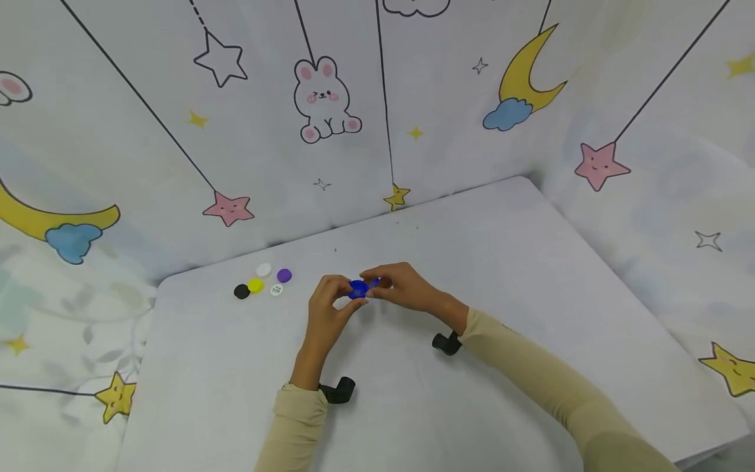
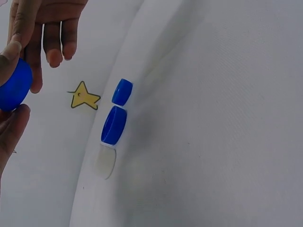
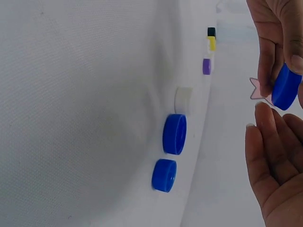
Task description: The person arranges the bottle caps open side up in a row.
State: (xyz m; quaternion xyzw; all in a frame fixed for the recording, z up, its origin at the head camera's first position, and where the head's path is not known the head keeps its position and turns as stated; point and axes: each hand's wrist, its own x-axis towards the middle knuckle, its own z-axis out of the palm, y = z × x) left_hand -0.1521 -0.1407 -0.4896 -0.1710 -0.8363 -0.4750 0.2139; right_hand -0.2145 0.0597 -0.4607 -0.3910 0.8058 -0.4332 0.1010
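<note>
A round blue bottle cap (image 1: pixel 358 289) is held above the table between both hands. The left hand (image 1: pixel 330 311) pinches its left side with thumb and fingers. The right hand (image 1: pixel 409 288) has its thumb and index finger at the cap's right edge, the thumb overlapping it in the left wrist view; its other fingers extend loosely. Beyond them on the table stand a large blue cap (image 3: pixel 174 134), a smaller blue cap (image 3: pixel 164 175) and a whitish translucent cap (image 3: pixel 183 100) in a row. In the head view the hands mostly hide this row.
Left of the hands lie a black cap (image 1: pixel 242 292), a yellow cap (image 1: pixel 255 285), a white cap (image 1: pixel 263 269), a purple cap (image 1: pixel 284 275) and a white disc with dark marks (image 1: pixel 276 290). A patterned cloth wall (image 1: pixel 271 164) borders the white table (image 1: pixel 531 262).
</note>
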